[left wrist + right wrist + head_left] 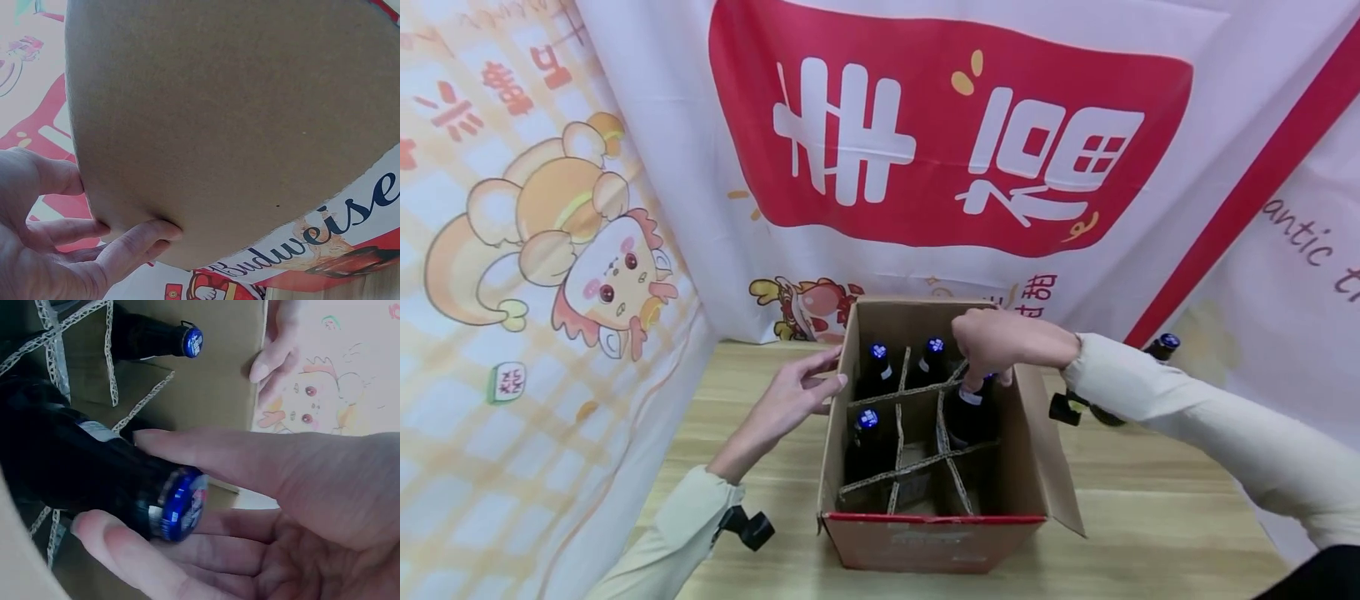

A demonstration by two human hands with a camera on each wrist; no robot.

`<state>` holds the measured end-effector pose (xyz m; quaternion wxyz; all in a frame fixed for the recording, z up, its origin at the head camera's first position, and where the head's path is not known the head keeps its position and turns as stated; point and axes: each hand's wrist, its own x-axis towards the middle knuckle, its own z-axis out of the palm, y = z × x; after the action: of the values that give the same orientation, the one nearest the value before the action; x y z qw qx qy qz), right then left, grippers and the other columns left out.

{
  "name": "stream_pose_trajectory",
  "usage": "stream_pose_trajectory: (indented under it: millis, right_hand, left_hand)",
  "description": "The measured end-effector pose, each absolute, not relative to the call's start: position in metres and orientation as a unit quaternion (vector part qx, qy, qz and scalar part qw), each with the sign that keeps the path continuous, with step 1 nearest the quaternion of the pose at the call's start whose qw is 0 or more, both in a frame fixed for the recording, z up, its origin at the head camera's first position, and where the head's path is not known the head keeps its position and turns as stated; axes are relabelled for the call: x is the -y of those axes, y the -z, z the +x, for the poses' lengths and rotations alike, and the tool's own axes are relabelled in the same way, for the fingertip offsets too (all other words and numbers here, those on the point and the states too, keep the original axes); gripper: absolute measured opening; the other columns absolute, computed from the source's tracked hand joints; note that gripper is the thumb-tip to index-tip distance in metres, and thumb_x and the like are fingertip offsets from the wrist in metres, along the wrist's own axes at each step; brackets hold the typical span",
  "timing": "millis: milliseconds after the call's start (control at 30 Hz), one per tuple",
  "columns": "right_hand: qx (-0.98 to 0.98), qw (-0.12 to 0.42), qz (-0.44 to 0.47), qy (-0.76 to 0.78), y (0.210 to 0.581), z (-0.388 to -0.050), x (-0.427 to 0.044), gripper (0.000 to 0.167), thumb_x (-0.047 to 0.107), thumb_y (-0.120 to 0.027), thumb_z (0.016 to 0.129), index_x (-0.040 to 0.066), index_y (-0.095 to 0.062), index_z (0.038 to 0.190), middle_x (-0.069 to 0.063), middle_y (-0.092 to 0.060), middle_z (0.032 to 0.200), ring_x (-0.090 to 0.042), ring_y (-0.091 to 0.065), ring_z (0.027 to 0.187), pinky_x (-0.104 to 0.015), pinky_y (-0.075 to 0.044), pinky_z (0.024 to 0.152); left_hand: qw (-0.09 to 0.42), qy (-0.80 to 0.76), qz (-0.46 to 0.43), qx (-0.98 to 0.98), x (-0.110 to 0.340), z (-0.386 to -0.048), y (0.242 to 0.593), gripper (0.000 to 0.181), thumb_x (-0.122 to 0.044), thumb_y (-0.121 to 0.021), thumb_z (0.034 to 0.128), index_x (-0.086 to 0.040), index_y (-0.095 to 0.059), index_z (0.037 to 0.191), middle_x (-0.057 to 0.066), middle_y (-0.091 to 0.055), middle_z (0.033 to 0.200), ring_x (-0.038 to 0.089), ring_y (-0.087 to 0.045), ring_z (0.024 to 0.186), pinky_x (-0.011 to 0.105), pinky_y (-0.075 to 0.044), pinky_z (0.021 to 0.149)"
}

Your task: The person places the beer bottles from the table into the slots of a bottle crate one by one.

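A cardboard box stands with its top open, and cardboard dividers split it into several compartments. My right hand reaches over its right wall, fingers and thumb around the neck of a dark beer bottle. In the right wrist view this bottle sits low among the dividers, its blue cap towards my palm. My left hand rests against the box's left side. In the left wrist view its fingertips touch a brown flap, above a printed "Budweiser" panel.
Three more blue-capped bottles stand in the box: back left, back middle and left. Another bottle is outside, partly behind my right sleeve. A side flap sticks out right. Printed cloth hangs behind the wooden table.
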<state>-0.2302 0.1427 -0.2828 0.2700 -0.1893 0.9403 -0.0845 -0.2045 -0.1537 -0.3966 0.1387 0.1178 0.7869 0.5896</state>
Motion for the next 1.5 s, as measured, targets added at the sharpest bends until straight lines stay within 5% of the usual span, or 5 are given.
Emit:
stream_pose_trajectory:
  millis: [200, 600, 833, 1167, 1500]
  right_hand:
    - [-0.934, 0.314, -0.169, 0.024, 0.298, -0.238, -0.139, 0.025, 0.015, -0.089, 0.085, 0.006, -0.065, 0.081, -0.007, -0.069, 0.075, -0.021, -0.074, 0.055, -0.03, -0.065, 0.06]
    - [-0.903, 0.337, -0.266, -0.003, 0.32, -0.247, -0.14, 0.016, 0.006, -0.08, 0.089, 0.007, -0.074, 0.075, -0.007, -0.076, 0.072, -0.02, -0.074, 0.062, -0.026, -0.061, 0.055]
    - [-0.896, 0.326, -0.296, 0.062, 0.305, -0.259, -0.148, 0.016, 0.001, -0.071, 0.095, 0.013, -0.078, 0.087, 0.003, -0.071, 0.075, -0.019, -0.071, 0.069, -0.021, -0.056, 0.059]
    - [-0.898, 0.249, -0.323, 0.167, 0.307, -0.263, -0.172, 0.007, 0.009, -0.071, 0.099, 0.005, -0.077, 0.095, 0.001, -0.072, 0.076, -0.018, -0.068, 0.067, -0.025, -0.056, 0.061]
    - [-0.9, 0.168, -0.316, 0.25, 0.313, -0.26, -0.194, 0.011, -0.003, -0.068, 0.097, 0.004, -0.076, 0.097, -0.006, -0.074, 0.086, -0.016, -0.068, 0.072, -0.026, -0.062, 0.066]
  left_hand:
    - [0.141, -0.592, 0.128, -0.783, 0.148, -0.206, 0.399, 0.062, -0.02, -0.064, 0.1042, -0.005, -0.04, 0.16, 0.026, -0.041, 0.162, 0.042, -0.065, 0.125, 0.041, -0.065, 0.091]
    - [0.135, -0.589, 0.123, -0.788, 0.15, -0.205, 0.397, 0.062, -0.02, -0.063, 0.1043, -0.006, -0.04, 0.16, 0.025, -0.04, 0.162, 0.04, -0.067, 0.123, 0.04, -0.065, 0.091]
    - [0.131, -0.595, 0.117, -0.784, 0.151, -0.206, 0.396, 0.062, -0.018, -0.064, 0.1037, -0.004, -0.041, 0.159, 0.027, -0.043, 0.16, 0.044, -0.064, 0.125, 0.042, -0.065, 0.091]
    - [0.133, -0.598, 0.118, -0.782, 0.15, -0.205, 0.397, 0.063, -0.018, -0.064, 0.1035, -0.004, -0.04, 0.16, 0.027, -0.039, 0.163, 0.044, -0.064, 0.127, 0.041, -0.065, 0.091]
    - [0.127, -0.589, 0.118, -0.79, 0.153, -0.207, 0.397, 0.063, -0.02, -0.065, 0.1035, -0.004, -0.041, 0.159, 0.027, -0.041, 0.161, 0.042, -0.065, 0.125, 0.041, -0.065, 0.091]
